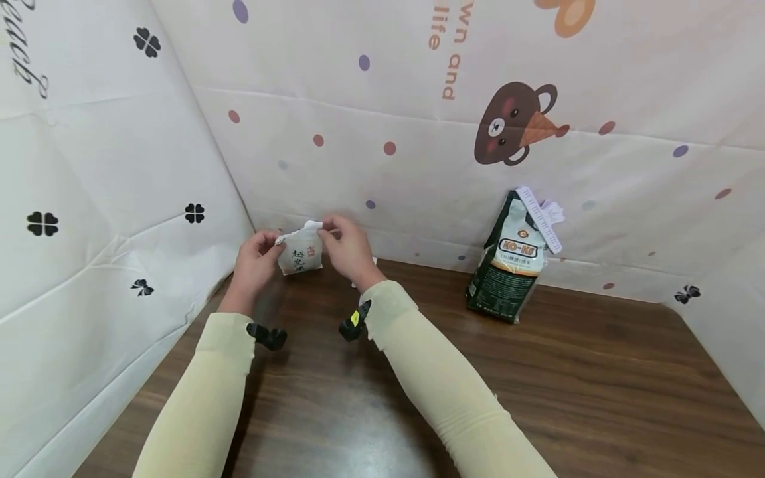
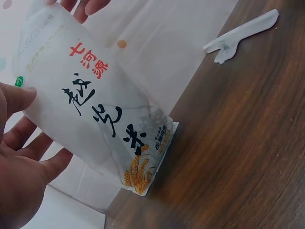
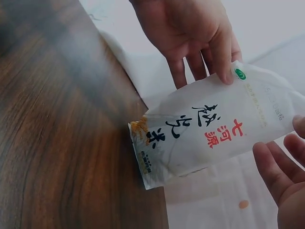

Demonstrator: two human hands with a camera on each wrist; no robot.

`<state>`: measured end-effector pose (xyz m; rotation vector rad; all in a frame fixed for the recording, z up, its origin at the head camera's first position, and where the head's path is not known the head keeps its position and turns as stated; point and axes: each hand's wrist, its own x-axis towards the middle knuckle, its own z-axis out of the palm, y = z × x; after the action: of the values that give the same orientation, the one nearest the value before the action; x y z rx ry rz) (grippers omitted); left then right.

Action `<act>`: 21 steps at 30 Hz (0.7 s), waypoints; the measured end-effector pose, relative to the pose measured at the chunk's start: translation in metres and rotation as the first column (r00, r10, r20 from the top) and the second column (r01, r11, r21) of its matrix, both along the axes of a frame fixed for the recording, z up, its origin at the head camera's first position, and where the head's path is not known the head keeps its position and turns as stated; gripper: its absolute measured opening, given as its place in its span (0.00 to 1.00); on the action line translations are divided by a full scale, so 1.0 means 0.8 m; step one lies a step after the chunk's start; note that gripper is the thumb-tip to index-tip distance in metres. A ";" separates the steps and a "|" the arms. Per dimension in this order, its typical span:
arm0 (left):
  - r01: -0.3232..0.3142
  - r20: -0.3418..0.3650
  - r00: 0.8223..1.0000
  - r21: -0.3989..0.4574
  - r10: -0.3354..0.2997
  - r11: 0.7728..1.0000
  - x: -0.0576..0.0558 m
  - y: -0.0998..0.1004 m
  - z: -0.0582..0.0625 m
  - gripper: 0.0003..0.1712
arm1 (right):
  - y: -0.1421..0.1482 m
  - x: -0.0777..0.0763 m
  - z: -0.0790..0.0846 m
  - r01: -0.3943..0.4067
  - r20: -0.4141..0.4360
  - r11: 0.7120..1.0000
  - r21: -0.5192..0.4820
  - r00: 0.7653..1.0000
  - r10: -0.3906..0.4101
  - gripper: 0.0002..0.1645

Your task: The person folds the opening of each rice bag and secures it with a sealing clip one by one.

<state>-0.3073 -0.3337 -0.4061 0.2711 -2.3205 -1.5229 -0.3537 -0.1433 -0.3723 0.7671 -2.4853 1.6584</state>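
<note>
A small white rice bag (image 1: 301,255) with black and red characters stands at the back left of the table, against the wall cloth. My left hand (image 1: 254,265) pinches its upper left corner between thumb and fingers. At the upper right corner, my right hand (image 1: 349,249) pinches the bag's edge. In the left wrist view the bag (image 2: 102,105) shows printed wheat ears near its base, and the left thumb (image 2: 21,98) presses its face. The right wrist view shows the same bag (image 3: 209,119), with both hands at its top part.
A dark green and white KO-KO bag (image 1: 510,265) leans on the wall cloth to the right, a pale lavender clip (image 1: 540,219) across its top. A white clip (image 2: 248,31) lies on the brown wooden table (image 1: 597,372) by the wall, mostly behind my right wrist in the head view.
</note>
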 end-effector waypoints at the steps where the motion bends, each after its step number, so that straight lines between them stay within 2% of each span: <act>1: -0.004 0.005 1.000 0.007 0.004 1.000 0.002 0.000 0.000 0.12 | -0.001 0.001 0.001 -0.001 -0.006 1.000 0.002 1.000 0.001 0.09; 10: -0.046 -0.018 0.999 0.004 0.046 0.999 0.013 0.003 0.014 0.13 | -0.003 0.012 0.016 -0.058 0.020 0.998 -0.031 0.998 0.058 0.13; 15: -0.005 0.019 1.000 -0.008 0.005 1.000 0.025 0.004 0.027 0.12 | 0.001 0.017 0.025 -0.040 0.042 0.999 -0.035 0.998 0.042 0.13; 21: 0.044 0.022 0.999 -0.049 -0.043 0.998 0.045 0.007 0.039 0.13 | 0.005 0.023 0.032 -0.047 0.033 0.998 -0.051 0.998 0.048 0.12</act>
<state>-0.2710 -0.3283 -0.3749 0.2262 -2.3919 -1.4877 -0.3352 -0.1393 -0.3471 0.8049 -2.4565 1.7570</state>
